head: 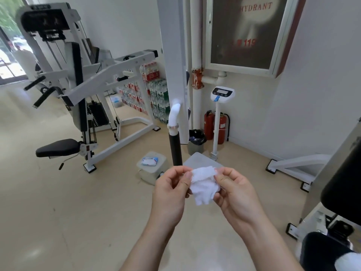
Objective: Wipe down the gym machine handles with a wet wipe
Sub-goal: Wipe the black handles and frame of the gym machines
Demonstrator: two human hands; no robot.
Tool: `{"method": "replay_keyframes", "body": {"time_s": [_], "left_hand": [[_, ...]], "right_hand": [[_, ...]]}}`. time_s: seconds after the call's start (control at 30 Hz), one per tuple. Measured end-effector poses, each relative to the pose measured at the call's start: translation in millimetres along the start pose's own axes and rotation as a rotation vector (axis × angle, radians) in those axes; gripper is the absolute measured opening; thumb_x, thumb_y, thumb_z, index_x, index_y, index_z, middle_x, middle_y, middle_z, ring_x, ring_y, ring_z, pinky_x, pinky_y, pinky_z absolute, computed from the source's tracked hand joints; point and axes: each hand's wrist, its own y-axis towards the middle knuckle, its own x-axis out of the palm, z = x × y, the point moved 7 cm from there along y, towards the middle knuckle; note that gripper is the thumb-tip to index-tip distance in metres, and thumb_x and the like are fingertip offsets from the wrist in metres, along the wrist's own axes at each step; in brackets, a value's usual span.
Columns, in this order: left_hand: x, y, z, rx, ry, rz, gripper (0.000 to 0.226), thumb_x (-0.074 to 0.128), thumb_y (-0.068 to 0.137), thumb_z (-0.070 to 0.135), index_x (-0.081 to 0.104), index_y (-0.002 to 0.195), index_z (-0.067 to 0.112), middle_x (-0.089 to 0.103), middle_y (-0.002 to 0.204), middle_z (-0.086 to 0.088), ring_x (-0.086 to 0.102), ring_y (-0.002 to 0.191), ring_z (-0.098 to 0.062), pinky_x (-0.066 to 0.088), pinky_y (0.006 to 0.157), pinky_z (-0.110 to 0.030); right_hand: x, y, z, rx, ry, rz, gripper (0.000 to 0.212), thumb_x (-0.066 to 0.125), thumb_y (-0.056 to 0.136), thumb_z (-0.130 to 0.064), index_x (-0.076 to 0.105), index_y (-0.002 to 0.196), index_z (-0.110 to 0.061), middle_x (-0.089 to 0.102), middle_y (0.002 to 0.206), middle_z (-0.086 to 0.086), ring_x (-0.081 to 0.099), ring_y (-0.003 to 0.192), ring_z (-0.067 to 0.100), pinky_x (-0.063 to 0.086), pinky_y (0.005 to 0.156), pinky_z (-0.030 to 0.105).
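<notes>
A crumpled white wet wipe (204, 185) hangs between my two hands at the centre of the view. My left hand (172, 189) pinches its left edge with thumb and fingers. My right hand (234, 189) pinches its right edge. Just beyond the wipe a black foam handle (175, 149) stands upright on a white bent tube (173, 118) fixed to a white machine column (173, 55). The handle's lower end is hidden behind my left fingers. A pack of wet wipes (150, 160) lies on a grey box on the floor to the left.
A white weight machine (91, 89) with a black seat (58, 147) stands at the left. Behind the column are stacked bottle packs (156, 94), two red extinguishers (214, 126), a bin (196, 140) and a standing scale (221, 94). Another machine's frame (332, 182) fills the right edge.
</notes>
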Motion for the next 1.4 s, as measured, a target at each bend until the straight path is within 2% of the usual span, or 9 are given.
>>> {"method": "replay_keyframes", "body": {"time_s": [0.23, 0.4, 0.5, 0.8, 0.9, 1.0, 1.17, 1.3, 1.4], "left_hand": [[-28, 38, -10, 0.009, 0.070, -0.112, 0.018, 0.055, 0.095, 0.015, 0.067, 0.083, 0.019, 0.055, 0.061, 0.003, 0.045, 0.054, -0.012, 0.039, 0.056, -0.029], [-46, 65, -3, 0.030, 0.045, -0.469, 0.021, 0.060, 0.082, 0.043, 0.068, 0.091, 0.026, 0.066, 0.076, 0.013, 0.056, 0.066, -0.003, 0.044, 0.062, -0.016], [-68, 87, -1, 0.128, 0.106, -0.504, 0.004, 0.070, 0.083, 0.033, 0.071, 0.082, 0.029, 0.069, 0.075, 0.012, 0.058, 0.069, -0.002, 0.046, 0.067, -0.018], [-85, 130, -1, 0.048, 0.015, -0.627, 0.017, 0.066, 0.086, 0.011, 0.069, 0.077, 0.025, 0.069, 0.066, 0.006, 0.061, 0.060, -0.007, 0.047, 0.058, -0.017], [-79, 141, -4, 0.023, 0.002, -0.623, 0.017, 0.069, 0.083, 0.011, 0.069, 0.076, 0.026, 0.068, 0.066, 0.003, 0.062, 0.062, -0.009, 0.049, 0.060, -0.023], [-73, 152, -12, 0.010, 0.047, -0.624, 0.013, 0.070, 0.082, 0.014, 0.070, 0.075, 0.025, 0.070, 0.068, 0.005, 0.063, 0.063, -0.007, 0.047, 0.057, -0.018], [-76, 162, -24, 0.071, 0.181, -0.614, 0.023, 0.067, 0.084, 0.009, 0.071, 0.077, 0.031, 0.071, 0.074, 0.018, 0.064, 0.069, 0.003, 0.051, 0.067, -0.018], [-79, 182, -22, 0.081, 0.192, -0.560, 0.026, 0.059, 0.089, 0.009, 0.070, 0.100, 0.030, 0.071, 0.090, 0.017, 0.064, 0.087, -0.001, 0.053, 0.085, -0.028], [-62, 192, -3, 0.183, 0.264, -0.684, 0.030, 0.060, 0.091, 0.018, 0.065, 0.116, 0.033, 0.068, 0.104, 0.022, 0.059, 0.092, 0.007, 0.047, 0.088, -0.017]], "right_hand": [[32, 17, 6, -0.055, -0.178, -0.045, 0.020, 0.050, 0.094, -0.004, 0.067, 0.102, -0.008, 0.067, 0.077, 0.008, 0.055, 0.048, 0.010, 0.039, 0.044, 0.021], [68, 29, 15, -0.124, -0.314, -0.063, 0.014, 0.064, 0.081, -0.021, 0.073, 0.085, -0.012, 0.072, 0.088, 0.014, 0.064, 0.077, 0.021, 0.049, 0.064, 0.033], [85, 31, 23, -0.148, -0.283, 0.060, 0.006, 0.063, 0.082, -0.015, 0.067, 0.083, -0.010, 0.070, 0.081, 0.009, 0.064, 0.070, 0.015, 0.050, 0.054, 0.026], [124, 13, 36, -0.571, -0.458, 0.772, 0.017, 0.060, 0.086, 0.002, 0.060, 0.079, -0.013, 0.064, 0.068, -0.003, 0.063, 0.064, 0.008, 0.050, 0.060, 0.018], [133, 24, 41, -0.581, -0.516, 0.796, 0.012, 0.068, 0.083, -0.004, 0.067, 0.085, -0.016, 0.070, 0.077, -0.007, 0.064, 0.068, -0.001, 0.046, 0.060, 0.010], [130, 40, 47, -0.581, -0.575, 0.803, 0.009, 0.070, 0.082, -0.006, 0.069, 0.089, -0.011, 0.069, 0.089, 0.006, 0.066, 0.070, 0.001, 0.046, 0.059, 0.007], [113, 56, 54, -0.587, -0.714, 0.925, 0.013, 0.066, 0.084, -0.009, 0.068, 0.078, -0.020, 0.068, 0.074, -0.004, 0.064, 0.071, 0.005, 0.047, 0.062, 0.014], [93, 57, 48, -0.628, -0.423, 1.025, 0.016, 0.066, 0.084, -0.006, 0.064, 0.079, -0.021, 0.070, 0.072, -0.004, 0.069, 0.073, 0.012, 0.056, 0.072, 0.033], [98, 63, 27, -0.674, -0.446, 1.030, 0.017, 0.067, 0.082, -0.006, 0.065, 0.076, -0.021, 0.069, 0.073, -0.006, 0.066, 0.069, 0.004, 0.052, 0.068, 0.022]]}}
